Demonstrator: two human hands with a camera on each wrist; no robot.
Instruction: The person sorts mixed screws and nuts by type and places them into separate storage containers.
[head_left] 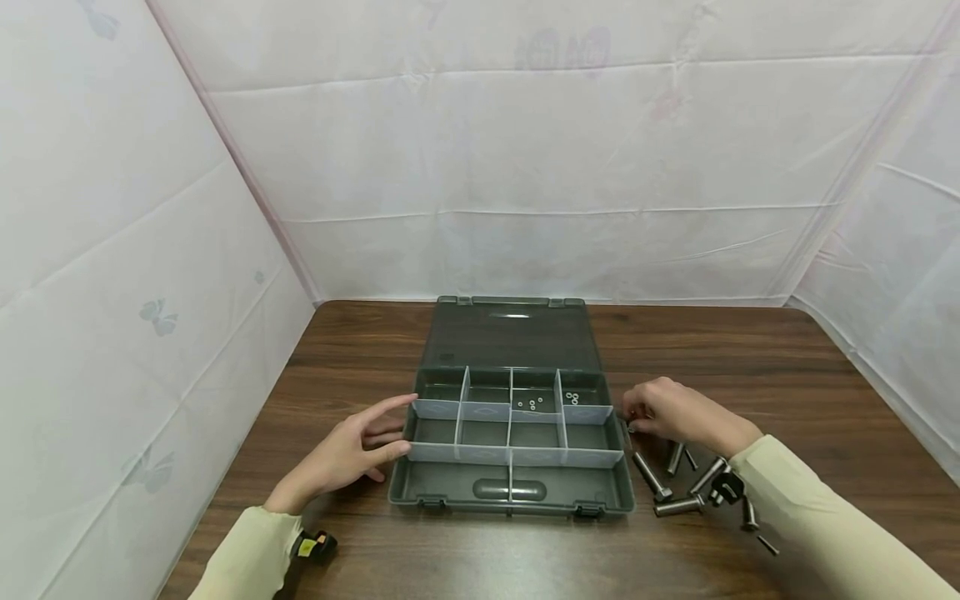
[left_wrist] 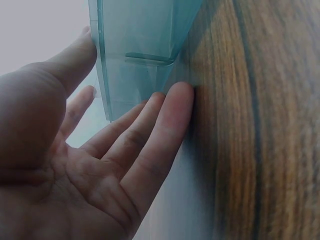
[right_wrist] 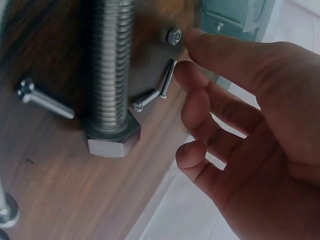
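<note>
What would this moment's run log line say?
left hand steadies organizer box | right hand touches small nut | bolts on table

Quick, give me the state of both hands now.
Left hand: open, straight fingers resting against the box.
Right hand: open, fingertips touching a small nut, gripping nothing.

The tiny white parts in the organizer box are too small to identify.

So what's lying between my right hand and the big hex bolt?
In the right wrist view, two small screws lie on the table between the right hand and the big hex bolt.
</note>
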